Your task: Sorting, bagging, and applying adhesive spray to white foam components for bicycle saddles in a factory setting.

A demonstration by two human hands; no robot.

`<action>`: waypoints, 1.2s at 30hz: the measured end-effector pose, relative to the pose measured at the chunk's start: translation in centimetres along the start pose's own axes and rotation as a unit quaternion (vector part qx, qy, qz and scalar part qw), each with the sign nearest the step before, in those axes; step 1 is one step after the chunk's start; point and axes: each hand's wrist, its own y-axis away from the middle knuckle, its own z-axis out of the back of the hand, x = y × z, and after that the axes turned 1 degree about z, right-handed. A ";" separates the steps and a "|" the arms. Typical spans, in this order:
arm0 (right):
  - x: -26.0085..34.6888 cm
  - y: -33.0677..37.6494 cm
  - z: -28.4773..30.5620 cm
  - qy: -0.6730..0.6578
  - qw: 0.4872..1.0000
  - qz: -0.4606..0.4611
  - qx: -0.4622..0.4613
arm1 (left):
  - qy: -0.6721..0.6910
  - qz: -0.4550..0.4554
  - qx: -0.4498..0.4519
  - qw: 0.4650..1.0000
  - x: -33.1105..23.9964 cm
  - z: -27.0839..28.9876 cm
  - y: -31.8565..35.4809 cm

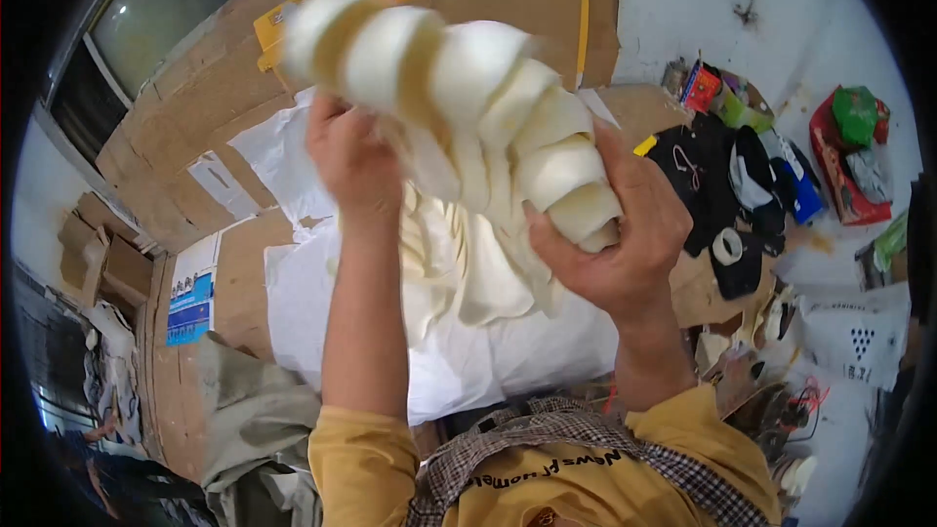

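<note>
Both my hands are raised in front of me and hold a stack of cream-white curved pieces (468, 88), fanned out like nested cups or shells. My left hand (348, 151) grips the stack from its left underside. My right hand (610, 234) clasps the lower right end. More loose cream pieces (459, 263) hang or lie below the stack over a white sack (488, 351). My sleeves are yellow, and a checked cloth lies across my chest.
Flattened brown cardboard (195, 107) covers the floor at left and back. A pile of dark clothes, a roll of tape (727, 246) and coloured packets (849, 151) lies at right. Grey cloth (249, 420) sits at lower left. Wires (795, 400) lie at lower right.
</note>
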 end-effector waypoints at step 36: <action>-6.9 13.9 -15.2 -0.358 0.872 -0.218 0.253 | -0.307 0.228 -0.517 0.766 -11.0 17.3 24.7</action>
